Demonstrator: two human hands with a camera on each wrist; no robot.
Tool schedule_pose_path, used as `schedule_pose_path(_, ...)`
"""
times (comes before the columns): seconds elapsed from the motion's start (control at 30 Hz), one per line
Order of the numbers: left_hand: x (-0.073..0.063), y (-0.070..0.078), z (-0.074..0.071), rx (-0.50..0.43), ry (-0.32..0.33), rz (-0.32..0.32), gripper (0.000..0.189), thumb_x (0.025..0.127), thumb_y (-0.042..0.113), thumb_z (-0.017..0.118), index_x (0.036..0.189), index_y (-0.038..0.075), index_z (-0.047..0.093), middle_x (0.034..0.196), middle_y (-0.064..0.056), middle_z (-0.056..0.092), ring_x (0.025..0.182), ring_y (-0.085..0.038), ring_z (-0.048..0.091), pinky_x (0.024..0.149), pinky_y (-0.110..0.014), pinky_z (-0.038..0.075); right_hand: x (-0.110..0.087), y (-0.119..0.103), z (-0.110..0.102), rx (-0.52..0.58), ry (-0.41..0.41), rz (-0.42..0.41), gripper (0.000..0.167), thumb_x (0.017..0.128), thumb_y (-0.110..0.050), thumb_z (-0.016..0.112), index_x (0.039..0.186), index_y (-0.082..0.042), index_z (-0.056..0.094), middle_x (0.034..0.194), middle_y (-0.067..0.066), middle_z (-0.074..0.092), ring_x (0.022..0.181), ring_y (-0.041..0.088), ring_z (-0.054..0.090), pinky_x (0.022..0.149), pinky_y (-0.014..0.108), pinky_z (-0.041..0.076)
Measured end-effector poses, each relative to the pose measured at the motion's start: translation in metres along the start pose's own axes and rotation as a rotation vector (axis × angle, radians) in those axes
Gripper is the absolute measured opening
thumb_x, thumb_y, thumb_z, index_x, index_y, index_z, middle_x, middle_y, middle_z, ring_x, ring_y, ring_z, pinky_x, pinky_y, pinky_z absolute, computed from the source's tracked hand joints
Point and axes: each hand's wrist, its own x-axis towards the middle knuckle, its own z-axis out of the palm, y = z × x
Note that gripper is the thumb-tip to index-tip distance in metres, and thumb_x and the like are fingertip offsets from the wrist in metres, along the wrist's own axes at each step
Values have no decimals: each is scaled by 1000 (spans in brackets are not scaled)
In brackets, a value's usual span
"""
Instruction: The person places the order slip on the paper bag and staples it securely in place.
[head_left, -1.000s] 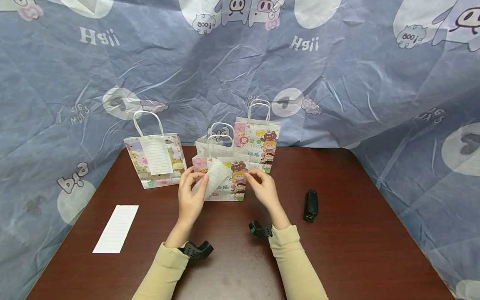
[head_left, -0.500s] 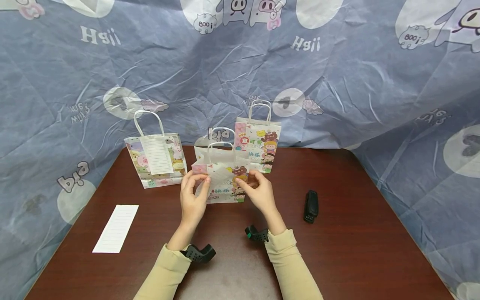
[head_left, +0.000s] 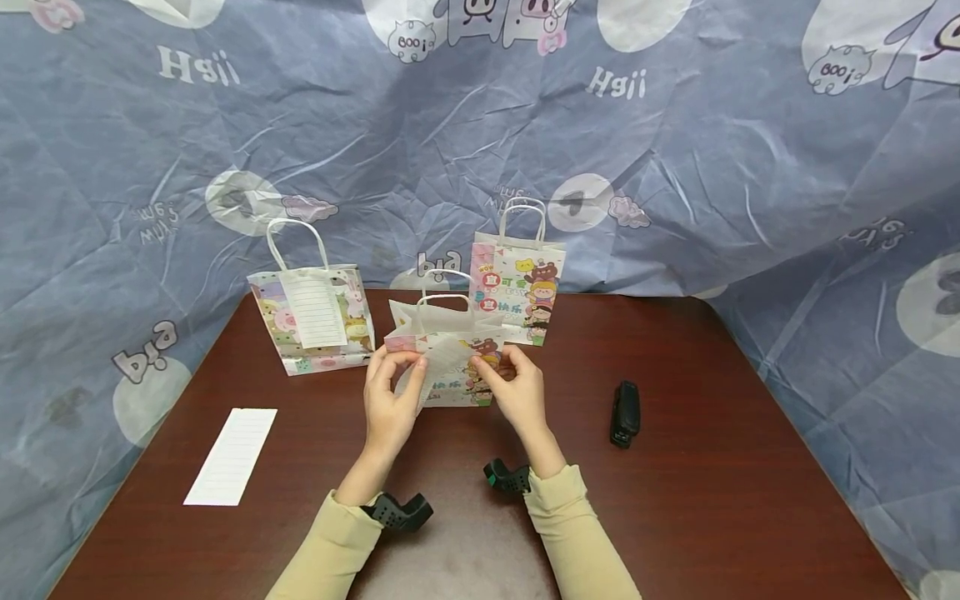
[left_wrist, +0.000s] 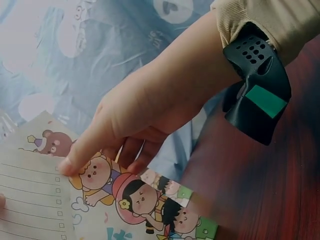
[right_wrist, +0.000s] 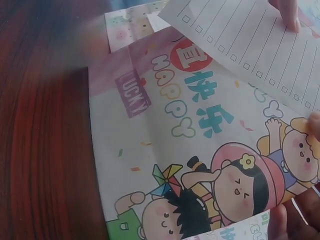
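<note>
A paper gift bag with cartoon children and a bear stands mid-table, between my hands. A lined checklist sheet lies slanted over its front. My left hand pinches the sheet near the bag's left side; its thumb shows on the paper in the right wrist view. My right hand grips the bag's right side, fingers behind. Its thumb presses at the sheet's edge in the left wrist view. The bag's white handles rise above the open top.
Behind to the right is a matching bag. At the left, an animal-print bag carries a lined sheet on its front. Another lined sheet lies at the front left. A black stapler lies to the right.
The sheet in my left hand has come down flat against the bag's front. My right hand has shifted from the bag's side onto the sheet's edge. The bag's top has dipped slightly.
</note>
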Motion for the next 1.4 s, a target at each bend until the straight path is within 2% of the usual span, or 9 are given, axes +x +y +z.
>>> schedule_pose_path(0.23, -1, -25, -1, 40, 21, 44, 8, 81, -5, 69, 88, -5, 66, 97, -20, 57, 114, -29, 46, 92, -17, 38, 0, -4, -4, -42, -1, -29, 37, 82, -38, 72, 72, -10, 49, 61, 0, 40, 51, 13, 42, 50, 25, 34)
schedule_pose_path(0.43, -3, -36, 0, 191, 68, 156, 17, 77, 1, 74, 89, 2, 63, 93, -12, 61, 99, -29, 54, 82, -35, 38, 0, -10, -8, -81, -12, -20, 31, 81, -38, 73, 79, -12, 57, 69, 0, 52, 61, 13, 53, 57, 28, 44)
schedule_pose_path(0.57, -7, -36, 1, 264, 112, 173, 34, 75, 3, 76, 98, 0, 51, 96, -13, 57, 94, -33, 55, 81, -42, 40, 0, -15, -11, -102, -6, -34, 30, 80, -37, 74, 88, -11, 60, 75, 4, 58, 66, 13, 57, 61, 30, 47)
schedule_pose_path(0.7, -8, -35, 1, 222, 115, 159, 51, 74, 1, 76, 110, -3, 41, 103, -17, 53, 104, -34, 56, 91, -42, 40, 1, -19, -13, -124, 14, -51, 33, 80, -37, 75, 89, -10, 57, 73, 5, 56, 61, 13, 53, 58, 29, 45)
schedule_pose_path(0.87, -6, -34, -1, 167, 70, 160, 69, 75, 2, 77, 129, 2, 34, 105, -19, 60, 101, -30, 59, 89, -42, 38, 1, -23, -16, -165, 36, -88, 38, 80, -37, 74, 93, -9, 52, 69, 4, 49, 55, 12, 48, 52, 28, 38)
schedule_pose_path(1.1, -5, -32, -2, 192, 12, 168, 68, 76, 8, 77, 132, 4, 40, 101, -13, 62, 96, -23, 59, 82, -37, 40, 1, -30, -23, -243, 46, -136, 39, 81, -42, 72, 78, -12, 46, 58, 5, 43, 49, 10, 37, 46, 27, 29)
schedule_pose_path(1.27, -4, -3, -3, 159, -5, 152, 69, 70, -4, 79, 128, -8, 40, 93, -20, 62, 87, -29, 59, 76, -35, 40, 2, -33, -28, -277, 30, -143, 39, 81, -45, 71, 72, -15, 47, 54, -9, 34, 45, 3, 37, 42, 25, 27)
schedule_pose_path(1.33, -4, 9, -3, 123, -13, 128, 71, 68, -9, 78, 126, -13, 39, 90, -23, 63, 82, -33, 58, 73, -35, 40, 2, -35, -30, -283, 27, -151, 37, 81, -45, 71, 72, -16, 50, 53, -10, 40, 46, 3, 41, 42, 25, 29)
schedule_pose_path(1.4, -3, 9, -4, 87, -25, 94, 74, 68, -8, 79, 128, -13, 37, 88, -22, 64, 79, -32, 58, 70, -33, 42, 2, -36, -32, -288, 29, -167, 34, 80, -42, 72, 71, -17, 51, 53, -8, 47, 47, 5, 46, 42, 25, 31)
